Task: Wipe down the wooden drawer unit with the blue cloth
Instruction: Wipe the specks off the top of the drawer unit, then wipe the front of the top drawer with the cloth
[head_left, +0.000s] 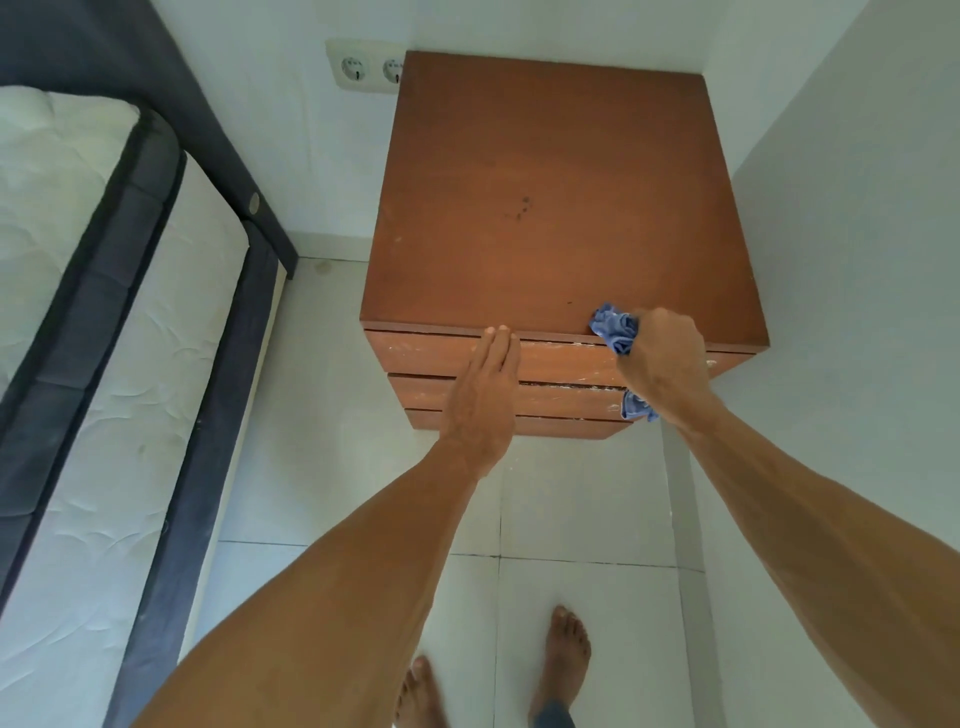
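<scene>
A brown wooden drawer unit (561, 197) stands in the corner, its flat top facing me and three scuffed drawer fronts below its front edge. My right hand (662, 364) is closed around a crumpled blue cloth (613, 327), pressed at the top's front edge near the right side; a tail of cloth hangs below the fist. My left hand (485, 400) lies flat with fingers together against the upper drawer front, fingertips at the top's front edge.
A bed with a white mattress (78, 312) and dark frame runs along the left. A double wall socket (366, 67) sits behind the unit's left corner. A white wall (857, 234) closes the right side. My bare feet (563, 660) stand on white floor tiles.
</scene>
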